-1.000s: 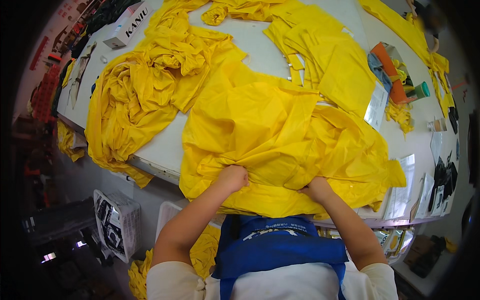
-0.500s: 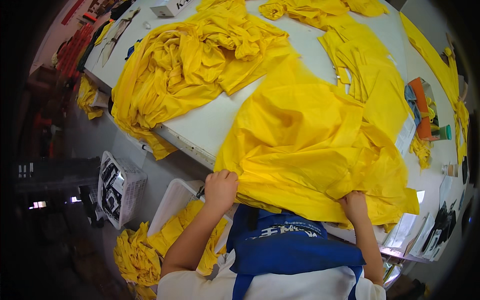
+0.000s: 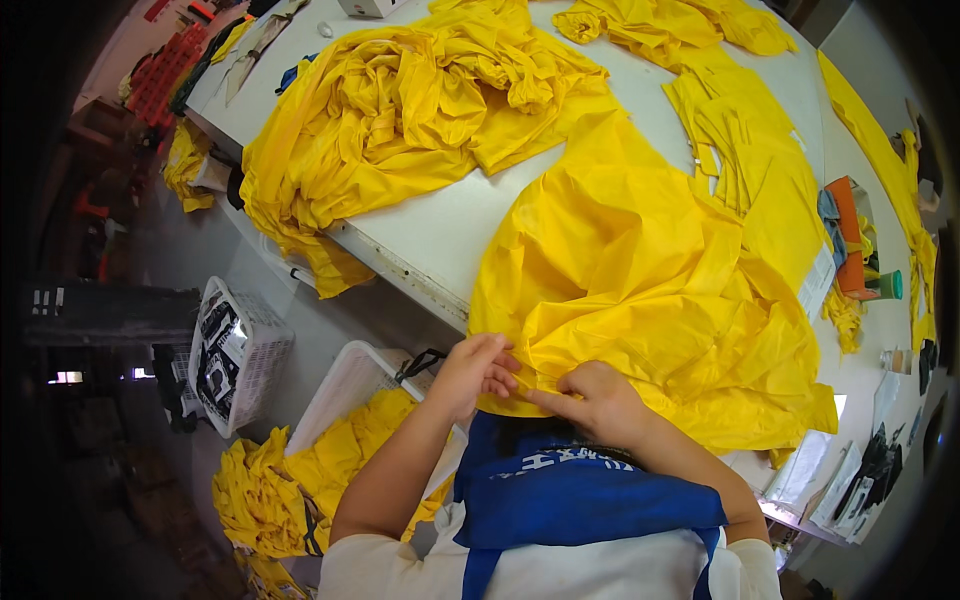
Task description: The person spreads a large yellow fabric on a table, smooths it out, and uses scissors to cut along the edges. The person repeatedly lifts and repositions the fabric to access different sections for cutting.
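Observation:
A large yellow sheet of cloth (image 3: 640, 280), perhaps part of a garment, lies crumpled over the table's near edge in front of me. At its near left corner is my left hand (image 3: 472, 376), with fingers loosely bent and apart beside the cloth's edge. Close to it on the right, my right hand (image 3: 600, 402) grips the near hem, its index finger pointing left along the cloth. The right thumb is mostly hidden. My blue apron (image 3: 590, 505) sits just below both hands.
A big heap of yellow cloth (image 3: 400, 130) covers the white table's (image 3: 420, 235) far left. Flat yellow pieces (image 3: 745, 140) lie to the right, near an orange box (image 3: 848, 235). Below left stand a white basket of dark packets (image 3: 262, 365) and a white bin (image 3: 340, 385) with yellow cloth.
My right hand has moved left along the hem, close to my left hand. The left hand has shifted slightly right and loosened its fingers. The cloth has settled and bunched differently.

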Tool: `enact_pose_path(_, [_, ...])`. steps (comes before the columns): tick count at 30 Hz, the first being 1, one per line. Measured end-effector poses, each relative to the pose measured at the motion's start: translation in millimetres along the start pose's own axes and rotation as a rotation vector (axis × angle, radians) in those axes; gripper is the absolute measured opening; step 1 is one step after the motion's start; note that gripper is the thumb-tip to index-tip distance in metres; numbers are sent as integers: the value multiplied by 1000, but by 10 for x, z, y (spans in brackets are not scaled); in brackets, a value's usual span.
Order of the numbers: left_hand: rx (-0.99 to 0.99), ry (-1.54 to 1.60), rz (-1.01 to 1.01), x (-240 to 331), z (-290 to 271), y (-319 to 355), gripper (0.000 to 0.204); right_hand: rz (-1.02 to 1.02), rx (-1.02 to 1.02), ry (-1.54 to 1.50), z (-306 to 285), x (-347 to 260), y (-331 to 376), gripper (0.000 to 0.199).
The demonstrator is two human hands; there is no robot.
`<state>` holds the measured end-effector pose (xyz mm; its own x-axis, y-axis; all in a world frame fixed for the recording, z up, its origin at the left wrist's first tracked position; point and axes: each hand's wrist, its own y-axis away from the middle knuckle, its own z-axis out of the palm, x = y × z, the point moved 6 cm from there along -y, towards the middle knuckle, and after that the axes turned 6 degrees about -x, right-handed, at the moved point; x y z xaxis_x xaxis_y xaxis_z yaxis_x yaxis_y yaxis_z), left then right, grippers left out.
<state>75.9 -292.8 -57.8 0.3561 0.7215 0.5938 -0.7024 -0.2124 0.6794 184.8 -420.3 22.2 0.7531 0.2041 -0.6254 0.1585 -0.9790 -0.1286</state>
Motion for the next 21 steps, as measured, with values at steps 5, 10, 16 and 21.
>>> enact_pose_path(5, [-174, 145, -100, -114, 101, -234, 17, -94, 52, 81, 50, -121, 76, 30])
enact_pose_path(10, [-99, 186, 122, 186, 295, -109, 9, -181, 155, 256, -132, -253, 69, 27])
enact_pose_path(16, [-157, -102, 426, 393, 531, 69, 10, -2, 284, -70, -323, -238, 72, 21])
enact_pose_path(21, [-117, -477, 593, 480, 693, 429, 13, 244, 541, -255, -452, -166, 151, 21])
